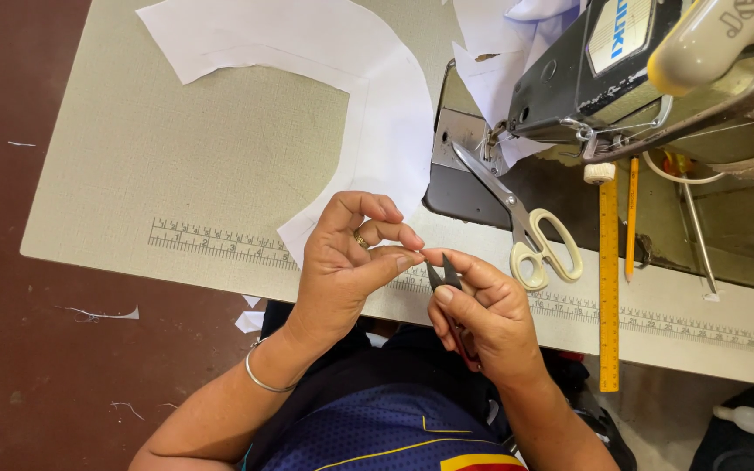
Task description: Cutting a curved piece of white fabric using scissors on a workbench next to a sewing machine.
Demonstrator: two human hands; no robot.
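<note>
Both hands pinched around thread snips

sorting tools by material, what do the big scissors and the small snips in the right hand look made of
Big scissors: bright grey blades, likely steel; glossy cream loop handles, probably plastic.
Small snips in the right hand: dark, matte blades, probably metal; mostly hidden by fingers, so uncertain.

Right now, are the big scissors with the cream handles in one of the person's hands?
No, the cream-handled scissors lie on the sewing table beside the machine, while the right hand holds only small dark thread snips.
</note>
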